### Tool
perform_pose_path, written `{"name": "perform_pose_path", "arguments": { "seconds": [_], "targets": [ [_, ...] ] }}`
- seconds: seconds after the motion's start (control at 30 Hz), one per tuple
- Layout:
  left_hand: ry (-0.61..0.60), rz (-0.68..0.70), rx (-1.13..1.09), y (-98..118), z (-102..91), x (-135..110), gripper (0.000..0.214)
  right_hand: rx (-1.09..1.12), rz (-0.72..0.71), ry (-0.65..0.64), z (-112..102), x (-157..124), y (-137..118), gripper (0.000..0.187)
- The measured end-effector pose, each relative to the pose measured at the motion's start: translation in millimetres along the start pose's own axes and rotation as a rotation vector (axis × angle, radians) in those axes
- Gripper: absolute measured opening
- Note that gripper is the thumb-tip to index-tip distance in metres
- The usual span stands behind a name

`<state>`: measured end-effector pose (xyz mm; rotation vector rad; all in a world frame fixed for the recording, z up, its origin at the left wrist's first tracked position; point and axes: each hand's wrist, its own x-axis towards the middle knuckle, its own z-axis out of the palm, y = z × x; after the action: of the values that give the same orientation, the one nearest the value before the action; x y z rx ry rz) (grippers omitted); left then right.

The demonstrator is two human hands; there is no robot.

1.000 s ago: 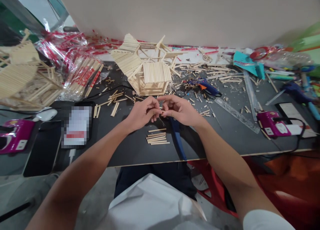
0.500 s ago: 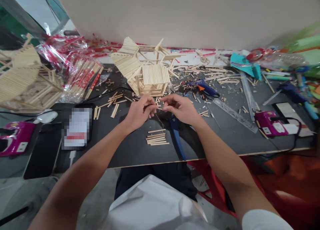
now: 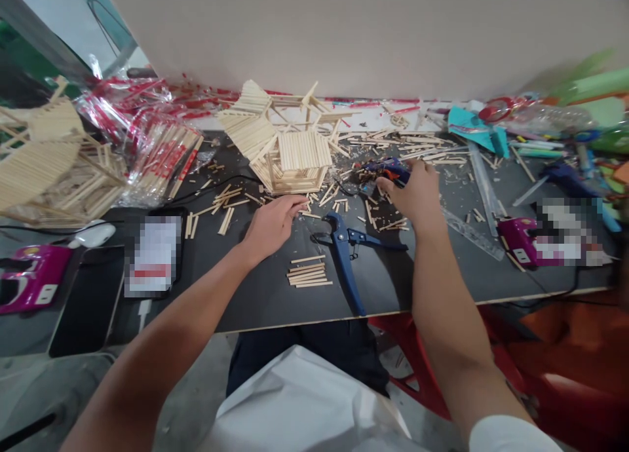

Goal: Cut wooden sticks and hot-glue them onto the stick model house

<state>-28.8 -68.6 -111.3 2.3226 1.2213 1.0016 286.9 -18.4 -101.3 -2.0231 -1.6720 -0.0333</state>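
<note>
My left hand (image 3: 272,228) is closed in a pinch just in front of the wooden stick model (image 3: 304,149); whatever its fingertips hold is too small to make out. Loose stick pieces lie around those fingertips. Further right, my right hand (image 3: 417,193) has its fingers and thumb around the handle of a blue glue gun (image 3: 381,166) with an orange trigger. The gun's handle is mostly hidden by the hand. Between my arms lies a blue-handled cutter (image 3: 346,268), its handles spread. Left of it is a small row of cut sticks (image 3: 309,274).
At the left stand another stick model (image 3: 42,157), wrapped stick bundles (image 3: 164,154) and two phones, one lit (image 3: 153,252). Clear rulers (image 3: 474,234), a magenta power socket (image 3: 521,242) and a second glue gun (image 3: 570,177) lie right. Stick scraps (image 3: 432,141) litter the back.
My right hand has left the left hand, moving right and away from me onto the glue gun. The cutter is now uncovered. My left hand has stayed almost in place.
</note>
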Motion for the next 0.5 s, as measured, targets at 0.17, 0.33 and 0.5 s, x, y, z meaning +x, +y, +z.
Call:
{"name": "perform_pose_path", "arguments": {
  "seconds": [0.17, 0.33, 0.5],
  "targets": [
    [-0.003, -0.032, 0.013, 2.5, 0.0, 0.5, 0.026, -0.074, 0.054, -0.108, 1.8, 3.8, 2.5, 0.055],
    [-0.031, -0.031, 0.001, 1.9, 1.3, -0.9, 0.027, -0.122, 0.072, -0.163, 2.4, 5.4, -3.8, 0.047],
    [-0.032, -0.018, -0.023, 1.5, 3.0, -1.5, 0.028, 0.019, 0.088, -0.123, -3.4, 7.9, 0.6, 0.033]
  ]
}}
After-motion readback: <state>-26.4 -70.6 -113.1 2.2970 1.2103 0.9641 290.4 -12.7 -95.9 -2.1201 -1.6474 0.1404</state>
